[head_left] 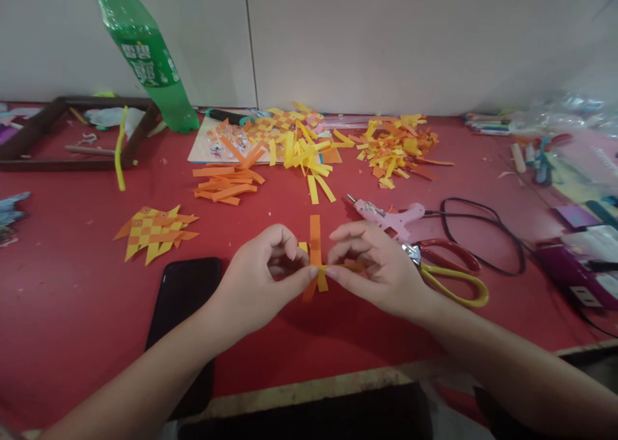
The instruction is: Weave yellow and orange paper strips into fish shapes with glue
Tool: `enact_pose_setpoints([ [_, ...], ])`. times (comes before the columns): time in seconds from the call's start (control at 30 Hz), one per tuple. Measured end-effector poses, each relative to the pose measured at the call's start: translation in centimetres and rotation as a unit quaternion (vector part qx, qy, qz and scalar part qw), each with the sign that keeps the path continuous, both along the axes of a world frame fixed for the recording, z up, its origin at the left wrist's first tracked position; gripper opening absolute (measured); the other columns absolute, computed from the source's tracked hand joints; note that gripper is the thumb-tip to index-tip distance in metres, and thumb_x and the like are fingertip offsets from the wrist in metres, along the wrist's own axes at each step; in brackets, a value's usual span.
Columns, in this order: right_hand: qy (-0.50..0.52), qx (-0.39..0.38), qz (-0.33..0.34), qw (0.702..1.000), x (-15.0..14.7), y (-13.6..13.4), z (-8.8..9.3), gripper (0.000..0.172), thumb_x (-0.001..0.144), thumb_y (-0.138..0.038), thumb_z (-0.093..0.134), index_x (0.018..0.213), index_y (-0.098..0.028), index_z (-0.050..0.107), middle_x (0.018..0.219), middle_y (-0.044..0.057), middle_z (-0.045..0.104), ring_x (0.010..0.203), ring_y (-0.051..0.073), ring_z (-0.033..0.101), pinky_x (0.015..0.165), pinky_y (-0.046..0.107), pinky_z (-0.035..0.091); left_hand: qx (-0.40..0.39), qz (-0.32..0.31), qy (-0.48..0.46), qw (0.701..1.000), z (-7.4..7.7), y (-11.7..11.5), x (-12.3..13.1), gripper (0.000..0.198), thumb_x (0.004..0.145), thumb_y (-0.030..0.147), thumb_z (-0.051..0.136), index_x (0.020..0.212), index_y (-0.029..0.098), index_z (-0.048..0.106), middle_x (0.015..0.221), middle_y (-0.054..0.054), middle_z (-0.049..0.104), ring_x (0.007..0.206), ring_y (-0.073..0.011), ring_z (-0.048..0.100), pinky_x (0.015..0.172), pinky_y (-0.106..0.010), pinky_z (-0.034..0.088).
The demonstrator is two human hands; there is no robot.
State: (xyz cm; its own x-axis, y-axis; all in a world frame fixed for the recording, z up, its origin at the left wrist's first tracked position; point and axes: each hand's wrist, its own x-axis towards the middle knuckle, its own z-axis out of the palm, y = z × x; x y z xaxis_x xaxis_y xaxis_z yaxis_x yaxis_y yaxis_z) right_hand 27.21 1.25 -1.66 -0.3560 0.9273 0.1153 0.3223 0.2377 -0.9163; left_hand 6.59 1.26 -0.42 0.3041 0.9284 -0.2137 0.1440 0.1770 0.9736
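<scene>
My left hand (270, 266) and my right hand (371, 263) meet over the middle of the red table. Thumbs and fingers of both pinch crossed paper strips (315, 240), orange and yellow, with one orange strip standing out away from me. Fingertips hide part of where the strips cross. To the left lies a woven orange and yellow paper fish (157, 229) with small eyes. Beyond my hands are a pile of orange strips (226, 183) and a bunch of yellow strips (304, 150). Scissors (454, 276) with red and yellow handles lie beside my right hand.
A black phone (186, 298) lies under my left forearm. Near my right hand rests a pink glue gun (386, 218) with a looping black cord (521, 260). Paper scraps (400, 147), a green bottle (149, 60) and a brown frame (62, 165) stand along the wall.
</scene>
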Motion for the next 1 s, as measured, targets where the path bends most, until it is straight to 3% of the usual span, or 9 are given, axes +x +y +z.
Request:
enact_pose_setpoints([
  [0.17,0.003,0.013,0.006,1.0,0.0,0.0,0.1,0.027,0.086,-0.025,0.067,0.106,-0.024,0.05,0.08,-0.001,0.068,0.066,0.009,0.064,0.055,0.02,0.047,0.002,0.0,-0.006,1.0,0.2,0.0,-0.1,0.039,0.077,0.021,0.071,0.072,0.022,0.033,0.078,0.002,0.068,0.067,-0.0086,0.061,0.061,-0.019,0.048],
  [0.43,0.008,0.002,0.006,1.0,0.1,0.0,-0.1,0.025,0.085,-0.025,0.067,0.104,-0.023,0.051,0.08,0.0,0.067,0.07,0.01,0.064,0.058,0.02,0.049,0.005,0.012,0.008,1.0,0.3,0.1,0.0,0.036,0.075,0.022,0.075,0.072,0.021,0.039,0.076,0.002,0.068,0.066,-0.0088,0.063,0.06,-0.018,0.048],
  [0.53,0.017,-0.023,-0.009,1.0,0.3,0.2,-0.1,0.023,0.084,-0.025,0.068,0.102,-0.022,0.054,0.081,0.0,0.065,0.071,0.01,0.063,0.056,0.019,0.048,0.003,0.021,0.008,1.0,0.2,0.1,0.0,0.03,0.075,0.027,0.077,0.084,0.021,0.049,0.07,0.004,0.069,0.062,-0.01,0.065,0.059,-0.018,0.049],
  [0.63,0.053,-0.073,-0.022,0.996,0.6,0.6,-0.1,0.022,0.084,-0.028,0.07,0.1,-0.021,0.056,0.082,0.0,0.063,0.071,0.01,0.061,0.057,0.019,0.048,0.018,0.018,0.023,0.999,-0.1,0.0,-0.1,0.027,0.083,0.034,0.071,0.103,0.023,0.056,0.073,0.003,0.072,0.065,-0.0118,0.067,0.061,-0.02,0.051],
  [0.73,0.131,-0.131,-0.014,0.983,0.6,1.0,-0.3,0.025,0.082,-0.033,0.073,0.097,-0.021,0.058,0.078,-0.002,0.061,0.066,0.009,0.058,0.06,0.021,0.05,0.123,0.014,0.052,0.991,-0.7,-0.2,-0.3,0.019,0.089,0.024,0.062,0.108,0.024,0.061,0.091,-0.001,0.071,0.081,-0.0134,0.069,0.07,-0.023,0.054],
  [0.87,0.218,-0.201,0.003,0.955,0.5,1.3,-0.6,0.026,0.079,-0.035,0.078,0.092,-0.021,0.06,0.074,-0.004,0.06,0.063,0.007,0.055,0.06,0.021,0.049,0.323,-0.021,0.131,0.937,-1.0,-0.1,-0.5,0.028,0.08,0.01,0.066,0.105,0.023,0.068,0.103,-0.005,0.062,0.095,-0.0163,0.064,0.084,-0.029,0.052],
  [1.0,0.223,-0.244,0.033,0.943,0.4,1.2,-0.7,0.025,0.08,-0.034,0.078,0.091,-0.021,0.061,0.075,-0.003,0.061,0.062,0.006,0.055,0.061,0.021,0.048,0.404,-0.052,0.142,0.902,-0.8,0.1,-0.3,0.016,0.082,0.009,0.067,0.087,0.022,0.073,0.105,-0.005,0.066,0.1,-0.0177,0.063,0.092,-0.032,0.047],
])
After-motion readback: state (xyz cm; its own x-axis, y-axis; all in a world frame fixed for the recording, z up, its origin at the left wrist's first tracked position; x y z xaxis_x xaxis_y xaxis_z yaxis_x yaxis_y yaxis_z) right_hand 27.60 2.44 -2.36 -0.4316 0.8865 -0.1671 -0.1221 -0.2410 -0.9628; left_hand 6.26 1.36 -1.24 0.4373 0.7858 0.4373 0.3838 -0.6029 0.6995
